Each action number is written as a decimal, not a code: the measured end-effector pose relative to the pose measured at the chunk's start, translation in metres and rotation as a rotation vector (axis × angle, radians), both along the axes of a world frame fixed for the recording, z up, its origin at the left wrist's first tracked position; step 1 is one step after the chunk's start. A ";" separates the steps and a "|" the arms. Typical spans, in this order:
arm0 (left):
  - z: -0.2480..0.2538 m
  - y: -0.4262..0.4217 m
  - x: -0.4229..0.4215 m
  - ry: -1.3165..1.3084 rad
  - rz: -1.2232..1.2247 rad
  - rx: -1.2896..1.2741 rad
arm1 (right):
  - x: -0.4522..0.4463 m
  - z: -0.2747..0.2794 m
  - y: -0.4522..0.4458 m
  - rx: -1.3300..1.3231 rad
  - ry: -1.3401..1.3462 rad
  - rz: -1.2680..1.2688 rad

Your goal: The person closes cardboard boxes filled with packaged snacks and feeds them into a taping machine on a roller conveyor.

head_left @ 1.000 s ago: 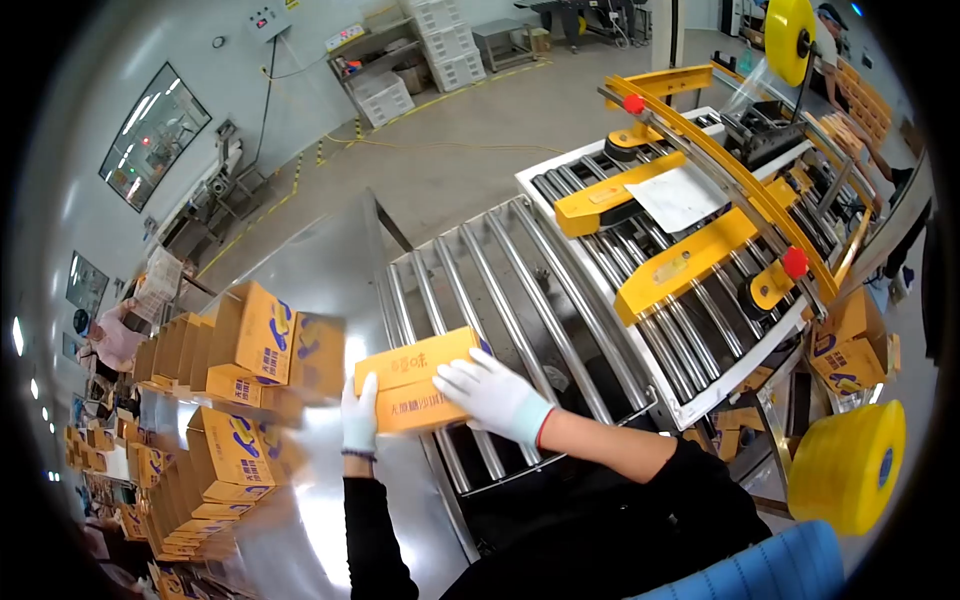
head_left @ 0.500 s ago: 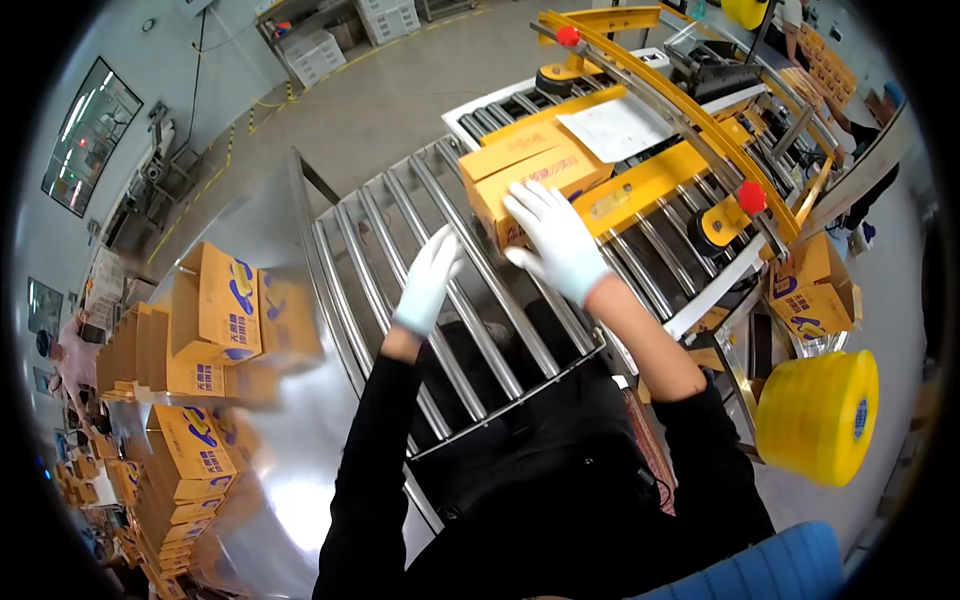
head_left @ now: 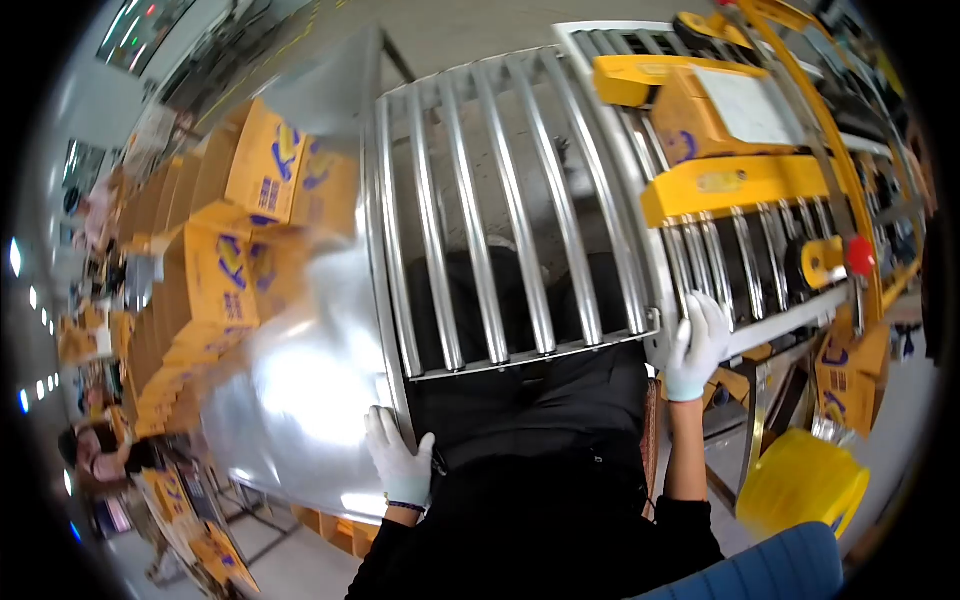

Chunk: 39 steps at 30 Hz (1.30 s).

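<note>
My left hand [head_left: 398, 458], in a white glove, rests on the near corner of the shiny metal table [head_left: 300, 385], fingers stretched out and thumb apart. My right hand [head_left: 702, 345], also gloved in white, lies at the near edge of the conveyor frame, fingers extended over the rail; it holds nothing. Farther off, a yellow-brown carton [head_left: 688, 118] sits between two yellow guide bars [head_left: 745, 183], with a white sheet or plate [head_left: 748, 106] over part of its top. Between my hands runs the section of bare steel rollers [head_left: 512, 215].
Open, standing cartons [head_left: 215, 280] line the left side of the metal table. At the right are a yellow roll of tape or film [head_left: 803, 485], a carton [head_left: 848, 380] below the conveyor, and a red knob [head_left: 859, 255]. A blue chair back [head_left: 760, 570] is behind me.
My right hand has left the carton and come back to the conveyor's edge. The carton has moved farther between the guides. My left hand has dropped from the rollers to the table corner; my view turned left.
</note>
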<state>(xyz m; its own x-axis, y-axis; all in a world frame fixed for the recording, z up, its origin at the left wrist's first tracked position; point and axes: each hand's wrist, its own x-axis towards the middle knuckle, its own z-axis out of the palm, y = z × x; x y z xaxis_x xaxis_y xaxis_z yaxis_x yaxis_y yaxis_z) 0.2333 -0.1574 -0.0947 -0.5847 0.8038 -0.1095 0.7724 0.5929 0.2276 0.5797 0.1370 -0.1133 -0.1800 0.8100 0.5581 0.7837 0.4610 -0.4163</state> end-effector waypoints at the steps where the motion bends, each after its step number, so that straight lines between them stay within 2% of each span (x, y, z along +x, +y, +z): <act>1: -0.003 -0.014 0.012 0.073 -0.016 -0.022 | -0.002 0.000 0.000 -0.003 -0.017 0.002; 6: -0.018 -0.086 0.041 0.109 0.054 0.073 | 0.001 -0.005 -0.002 -0.075 -0.093 0.004; 8: -0.020 -0.082 0.040 0.071 0.077 0.183 | 0.002 -0.011 -0.002 -0.034 -0.091 0.022; 21: -0.018 -0.076 0.043 0.087 0.134 0.081 | -0.002 -0.012 -0.003 -0.040 -0.087 0.039; 30: -0.017 -0.072 0.043 0.082 0.093 0.188 | -0.010 -0.005 0.004 0.150 -0.011 0.160; 34: -0.020 -0.075 0.044 0.133 0.079 0.265 | -0.005 -0.007 0.005 0.242 -0.087 0.230; 39: -0.032 -0.083 0.037 0.131 0.045 0.332 | 0.004 -0.020 0.006 0.171 -0.175 0.338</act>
